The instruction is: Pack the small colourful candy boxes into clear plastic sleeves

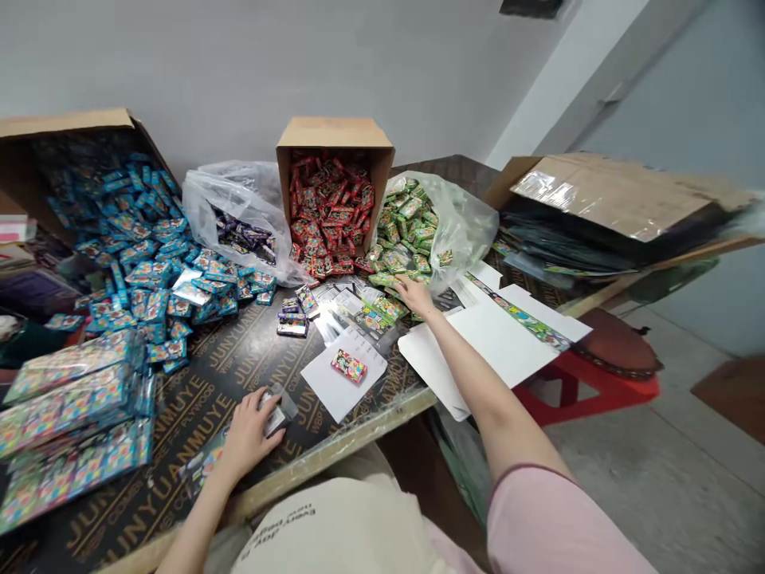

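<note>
My left hand point(251, 430) is low over the table, its thumb and fingers closed around a clear plastic bag point(280, 410) with printed pieces in it. Farther forward, my right hand point(413, 295) reaches to the green packets point(409, 219) that spill from a clear bag. Its fingertips are on one small green packet point(384, 280) at the front of that pile. Between my hands, a red packet point(349, 366) lies on a white card point(335, 391). Several purple packets point(292, 319) sit behind it, beside flat clear sleeves with printed cards point(364, 315).
Blue packets point(149, 275) spill from a carton at left. Stacked filled packs point(72, 399) lie in front of them. A carton point(335, 131) of red packets and a bag point(233, 191) of purple ones stand behind. White sheets point(478, 351) overhang the right table edge, near a red stool point(589, 387).
</note>
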Action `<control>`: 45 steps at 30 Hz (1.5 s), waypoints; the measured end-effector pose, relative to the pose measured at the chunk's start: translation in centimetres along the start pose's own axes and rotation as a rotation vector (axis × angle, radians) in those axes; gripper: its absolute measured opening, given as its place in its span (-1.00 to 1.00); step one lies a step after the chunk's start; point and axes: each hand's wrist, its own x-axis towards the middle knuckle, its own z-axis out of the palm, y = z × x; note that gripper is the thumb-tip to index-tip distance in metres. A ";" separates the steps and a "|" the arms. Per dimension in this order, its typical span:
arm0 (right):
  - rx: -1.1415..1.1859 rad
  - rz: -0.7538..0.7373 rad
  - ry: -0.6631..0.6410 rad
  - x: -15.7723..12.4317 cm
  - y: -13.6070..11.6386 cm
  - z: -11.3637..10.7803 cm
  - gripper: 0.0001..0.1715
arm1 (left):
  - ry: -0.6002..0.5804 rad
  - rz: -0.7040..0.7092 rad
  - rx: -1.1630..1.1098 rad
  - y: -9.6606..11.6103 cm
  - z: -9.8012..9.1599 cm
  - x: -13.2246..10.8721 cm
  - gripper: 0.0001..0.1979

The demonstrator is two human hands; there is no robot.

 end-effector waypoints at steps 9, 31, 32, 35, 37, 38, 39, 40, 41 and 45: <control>0.471 -0.114 -0.208 -7.9 -10.9 1.6 -0.54 | 0.190 -0.112 -0.317 3.0 -2.7 0.8 -0.41; 0.339 -0.695 -0.243 -20.4 -21.5 10.0 -0.06 | 0.155 -0.443 -0.915 2.2 -4.1 -2.1 -0.45; 0.302 -0.684 -0.225 -20.2 -20.8 10.2 -0.08 | 0.156 -0.394 -0.693 1.3 -3.8 -2.5 -0.31; 0.180 -0.674 -0.234 -19.8 -19.0 11.3 -0.14 | 0.054 -0.287 -0.203 -0.7 -2.9 -3.7 0.06; 0.118 -0.676 -0.281 -19.8 -18.3 11.9 -0.16 | 0.008 -0.239 -0.098 -1.5 -2.5 -4.2 0.10; 0.109 -0.675 -0.317 -19.9 -18.1 12.1 -0.15 | 0.011 -0.219 -0.088 -1.7 -2.3 -4.3 0.11; 0.121 -0.676 -0.366 -20.0 -18.0 12.2 -0.12 | 0.025 -0.200 -0.094 -1.8 -2.3 -4.4 0.12; 0.157 -0.683 -0.424 -20.1 -18.0 12.1 -0.08 | 0.042 -0.181 -0.113 -1.9 -2.3 -4.5 0.13; 0.213 -0.694 -0.490 -20.1 -18.1 12.0 -0.03 | 0.054 -0.160 -0.139 -1.8 -2.4 -4.6 0.14; 0.499 -0.649 -0.712 -20.1 -19.1 11.3 0.05 | 0.069 -0.108 -0.259 -1.5 -3.5 -4.3 0.12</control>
